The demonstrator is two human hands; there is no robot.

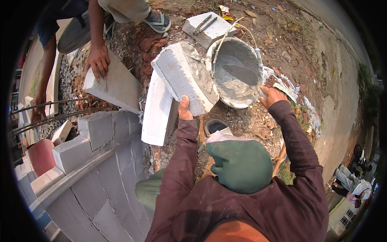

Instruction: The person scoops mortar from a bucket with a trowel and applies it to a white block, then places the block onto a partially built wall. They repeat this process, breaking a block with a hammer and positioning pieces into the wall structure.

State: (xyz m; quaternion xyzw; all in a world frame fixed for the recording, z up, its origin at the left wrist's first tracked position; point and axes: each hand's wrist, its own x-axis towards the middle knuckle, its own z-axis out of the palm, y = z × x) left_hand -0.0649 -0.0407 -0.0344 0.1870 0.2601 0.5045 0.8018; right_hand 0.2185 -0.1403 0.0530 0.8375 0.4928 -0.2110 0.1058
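A person's left hand (185,109) clamped a rectangular, mortar-smeared grey-white block (174,76) beside a round, mortar-caked grey bucket (246,47); the right hand (274,97) met the bucket's rim, its grip unclear.

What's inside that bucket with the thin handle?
Inside the bucket there's wet-looking grey paste, with grey smears on the inner walls. The paste covers the bottom, so whatever is underneath can't be seen.

Fingers of the left hand (185,110) hidden behind the mortar-smeared concrete block (183,78), co-worker (96,28) cut off by the top edge, distant people (354,183) too small to make out
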